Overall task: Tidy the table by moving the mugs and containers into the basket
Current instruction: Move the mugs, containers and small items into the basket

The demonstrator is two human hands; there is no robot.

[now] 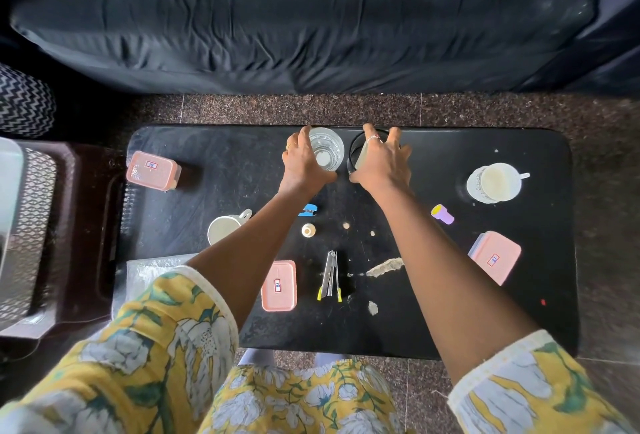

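Observation:
At the far edge of the black table (519,312), my left hand (303,163) grips a clear glass tumbler (327,149) from its left side. Beside it my right hand (382,162) curls over a dark mug (356,153) and hides most of it. A white mug (225,227) stands near my left forearm. Another white cup (498,181) sits on a saucer at the right. Three pink-lidded containers lie on the table: one far left (152,170), one near the front (278,285), one at the right (495,257). The dark basket (86,226) stands left of the table.
Small items are scattered mid-table: a blue stapler (308,209), a small white bottle (308,230), metal tongs (330,276), a purple cap (442,214) and crumbs. A dark sofa (311,28) runs behind the table. A clear plastic sheet (152,274) lies at the table's front left corner.

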